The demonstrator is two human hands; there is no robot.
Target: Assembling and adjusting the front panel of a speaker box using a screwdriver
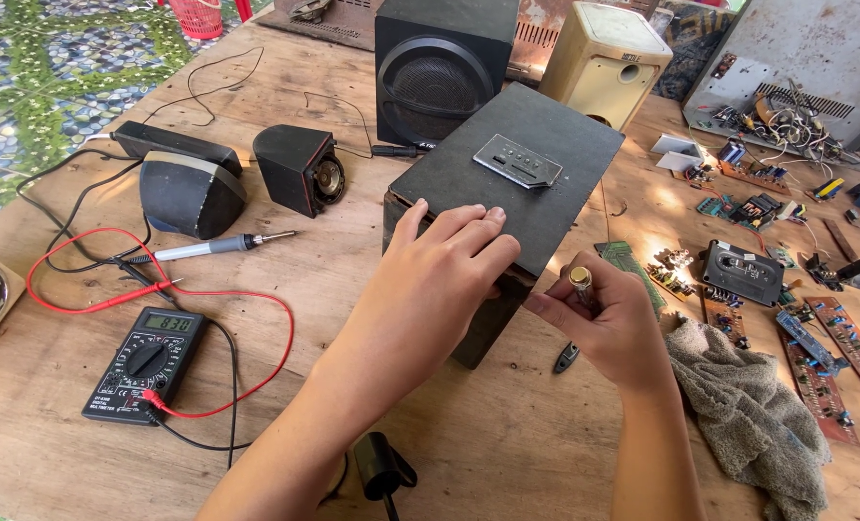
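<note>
Steadying a black speaker cabinet (536, 164) near the middle of the wooden worktop (507, 453), the left hand (440, 275) lies flat, fingers spread over its near top edge, gripping nothing. The right hand (609, 323) is closed round a screwdriver handle (582, 285), held against the cabinet's right side. A multimeter (145, 365) and soldering iron (213, 248) lie well apart to the left.

Bright daylight, dappled. Sun patches fall on right part of wooden tabletop (662, 203) and on circuit boards (816, 347); left part lies in soft, even shade. Short shadows under black speaker box (507, 183) and multimeter (145, 365). Mild glare on grey metal panel (806, 48). Focus sharp throughout, no motion blur. Slight wide-angle stretch at corners.
</note>
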